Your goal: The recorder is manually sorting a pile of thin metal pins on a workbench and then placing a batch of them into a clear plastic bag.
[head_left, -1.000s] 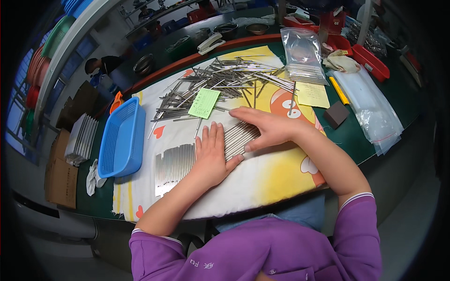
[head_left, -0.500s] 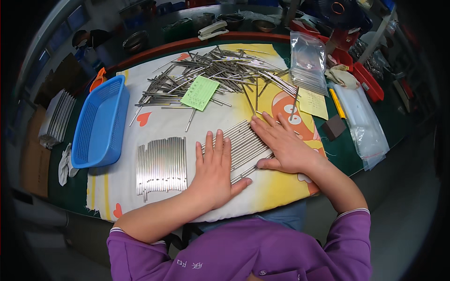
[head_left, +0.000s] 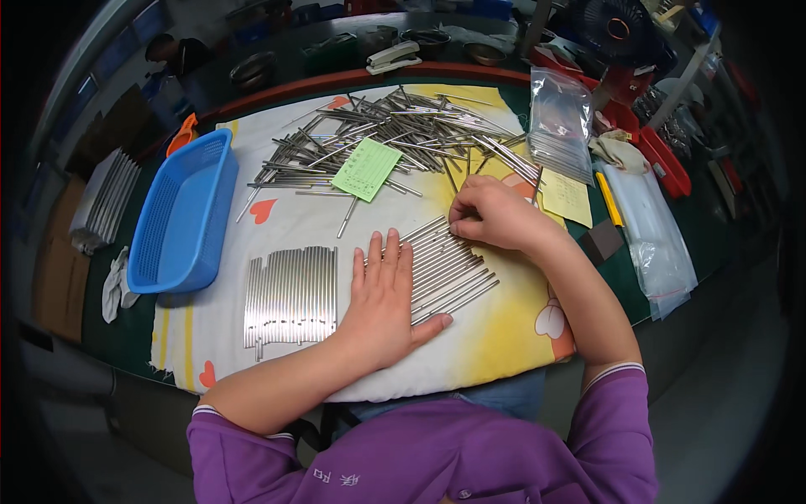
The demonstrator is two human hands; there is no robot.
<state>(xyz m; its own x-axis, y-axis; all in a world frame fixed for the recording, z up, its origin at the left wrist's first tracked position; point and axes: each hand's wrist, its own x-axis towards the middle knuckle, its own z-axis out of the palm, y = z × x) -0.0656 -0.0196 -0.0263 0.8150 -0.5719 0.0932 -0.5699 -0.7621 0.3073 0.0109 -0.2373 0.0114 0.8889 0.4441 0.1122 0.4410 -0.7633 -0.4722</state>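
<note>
My left hand (head_left: 379, 304) lies flat, fingers stretched, over the left part of a slanted row of thin metal rods (head_left: 445, 267). At the upper end of that row is my right hand (head_left: 495, 214), its fingers curled and thumb against the index finger. Whatever is between those fingertips is hidden. The row's right-hand ends are uneven, and a few rods near me lie slightly apart. Left of my left hand, a second block of rods (head_left: 291, 294) lies side by side. Farther back, a loose heap of rods (head_left: 378, 134) lies crisscrossed with a green paper slip (head_left: 367, 170) on it.
A blue plastic basket (head_left: 183, 214) stands left of the printed cloth (head_left: 201, 336). On the right are clear plastic bags (head_left: 561, 118), a yellow note (head_left: 567, 198), a yellow-handled tool (head_left: 609, 200), a dark block (head_left: 601, 242) and red bins (head_left: 665, 161). A stapler (head_left: 393, 57) sits at the back.
My right hand has gone from lying flat on the rods' right ends to curled fingers at the row's upper end. My left hand stays flat in nearly the same place.
</note>
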